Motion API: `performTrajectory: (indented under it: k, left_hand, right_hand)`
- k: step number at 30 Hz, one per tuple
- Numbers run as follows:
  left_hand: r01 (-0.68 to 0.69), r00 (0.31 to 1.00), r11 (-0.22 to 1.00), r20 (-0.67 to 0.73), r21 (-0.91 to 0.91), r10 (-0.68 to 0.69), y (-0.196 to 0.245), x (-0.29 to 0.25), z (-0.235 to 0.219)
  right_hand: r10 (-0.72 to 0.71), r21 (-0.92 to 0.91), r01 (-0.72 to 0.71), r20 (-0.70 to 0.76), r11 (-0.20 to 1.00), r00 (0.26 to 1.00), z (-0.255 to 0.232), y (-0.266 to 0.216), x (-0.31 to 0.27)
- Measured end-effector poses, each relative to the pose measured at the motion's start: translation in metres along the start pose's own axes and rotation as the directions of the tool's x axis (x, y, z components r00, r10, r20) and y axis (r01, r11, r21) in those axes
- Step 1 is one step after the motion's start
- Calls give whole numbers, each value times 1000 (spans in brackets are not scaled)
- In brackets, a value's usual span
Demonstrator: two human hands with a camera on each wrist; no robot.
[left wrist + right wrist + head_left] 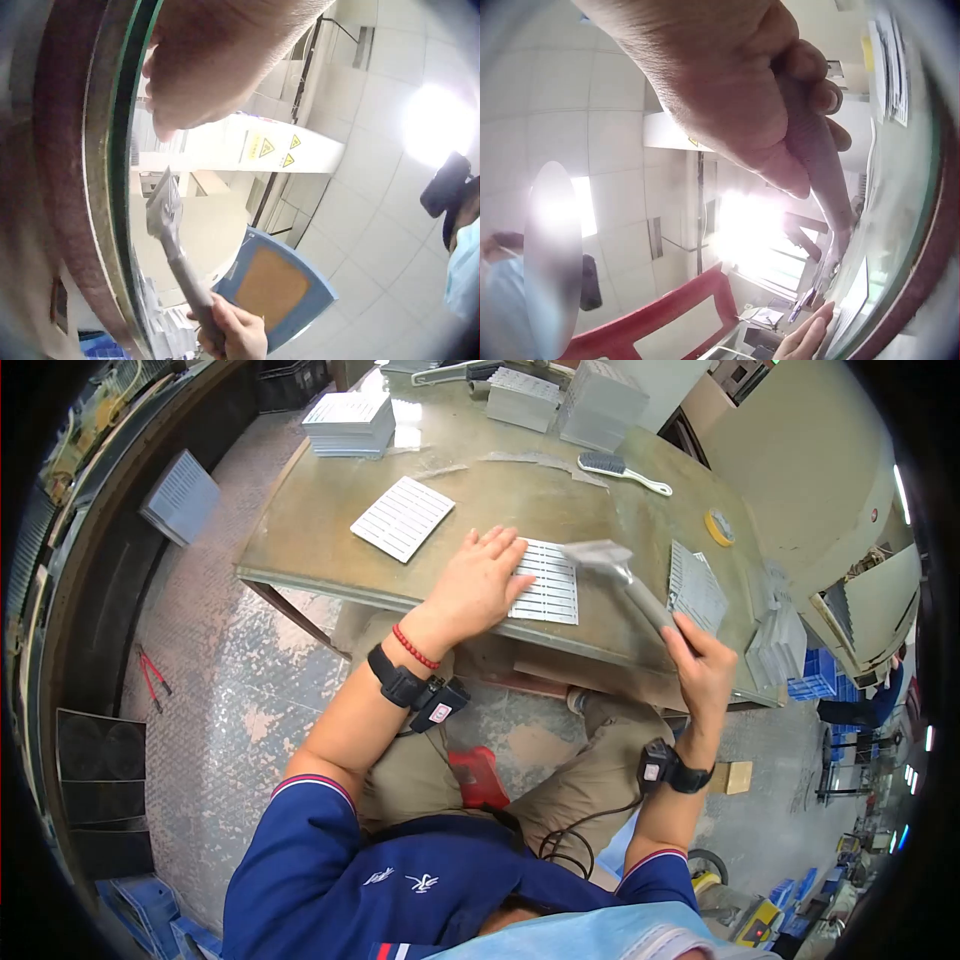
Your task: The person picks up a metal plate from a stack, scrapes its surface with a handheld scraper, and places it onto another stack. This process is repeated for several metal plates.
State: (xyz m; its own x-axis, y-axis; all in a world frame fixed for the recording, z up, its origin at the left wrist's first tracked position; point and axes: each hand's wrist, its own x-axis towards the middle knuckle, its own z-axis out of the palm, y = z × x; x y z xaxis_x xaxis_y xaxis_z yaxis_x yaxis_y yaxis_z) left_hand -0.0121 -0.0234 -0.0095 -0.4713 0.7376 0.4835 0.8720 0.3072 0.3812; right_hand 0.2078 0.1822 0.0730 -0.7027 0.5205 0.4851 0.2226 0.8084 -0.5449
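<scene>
My left hand (482,582) lies with extended fingers on the left part of a white slotted plate (548,588) near the table's front edge. My right hand (703,665) grips the grey handle of a scraper (645,600), its fingers wrapped round it. The scraper's wide metal head is just over the plate's right edge in the head view. In the left wrist view, the scraper (180,255) shows with its blade upward in the picture, close to the left hand (202,67). The right wrist view shows the right hand (727,97) curled round the handle.
Another slotted plate (403,518) lies on the glass-topped table (300,550) to the left. More plates (696,588) lie at the right, with a yellow tape roll (719,527) and a brush (625,472) beyond. Stacked plates (349,425) stand at the back.
</scene>
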Motion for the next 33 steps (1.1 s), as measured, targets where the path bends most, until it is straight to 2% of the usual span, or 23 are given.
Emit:
performTrajectory:
  k: [2, 4, 6, 7, 11, 15, 17, 21, 33]
  left_hand:
    - [13, 998, 1000, -63, -27, -15, -5, -1, 0]
    - [21, 999, 1000, -36, -8, -21, -6, -1, -1]
    - [-20, 999, 996, 46, 90, 16, -4, -1, -2]
    - [-12, 999, 994, 49, 104, 7, -4, -1, -1]
    - [-7, 999, 991, 46, 134, 0, -4, -3, 0]
    - [-23, 998, 986, 53, 164, 15, -3, -2, 2]
    - [-21, 998, 985, 59, 172, 11, -2, -2, 1]
    - [-30, 998, 982, 56, 188, 19, -3, -2, 1]
    - [-30, 998, 981, 53, 191, 21, -1, -2, 0]
  right_hand:
    - [-7, -78, 15, 101, 997, 995, -27, -1, -17]
    - [18, -132, 4, 161, 991, 987, -40, -6, -33]
    - [-37, -39, 45, 185, 998, 982, -39, -11, -44]
    - [-8, -85, 29, 236, 996, 972, -39, -11, -49]
    - [-92, -93, 116, 231, 989, 969, -30, -13, -47]
    - [-71, -117, 103, 246, 988, 967, -24, -19, -36]
    - [-110, -138, 143, 225, 980, 968, -20, -20, -31]
    - [-91, -155, 127, 219, 980, 971, -12, -19, -21]
    - [-156, -220, 195, 183, 956, 971, 23, -13, 19]
